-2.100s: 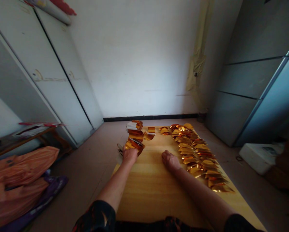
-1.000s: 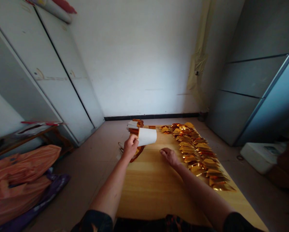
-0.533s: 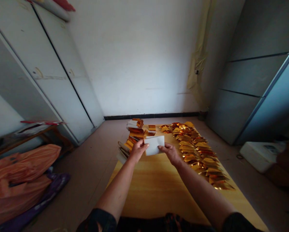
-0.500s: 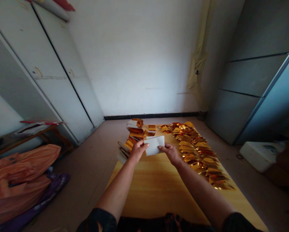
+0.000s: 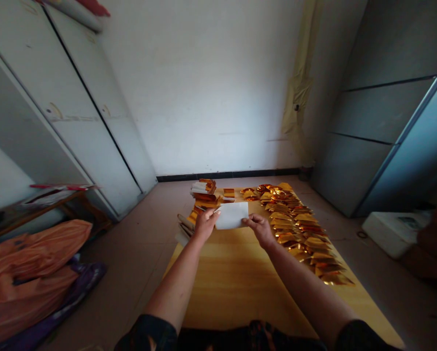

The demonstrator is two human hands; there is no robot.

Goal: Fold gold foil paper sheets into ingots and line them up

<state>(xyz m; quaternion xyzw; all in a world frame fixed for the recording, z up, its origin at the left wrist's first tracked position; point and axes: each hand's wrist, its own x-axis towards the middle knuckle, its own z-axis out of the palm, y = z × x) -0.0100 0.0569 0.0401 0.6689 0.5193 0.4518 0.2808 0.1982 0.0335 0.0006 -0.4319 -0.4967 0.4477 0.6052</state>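
forearms (image 5: pixel 179 291) reach forward over the worktop (image 5: pixel 229 287), angled inward. left hand (image 5: pixel 204 226) and right hand (image 5: pixel 260 229) face each other, fingers (image 5: pixel 254 219) closed on opposite edges of a white-faced paper sheet (image 5: pixel 233 215).

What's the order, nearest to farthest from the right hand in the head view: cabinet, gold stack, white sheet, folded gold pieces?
From the right hand:
1. White sheet: in its grip, to its left.
2. Folded gold pieces: just beside it, along the right.
3. Gold stack: table's far left.
4. Cabinet: beyond the table, left.
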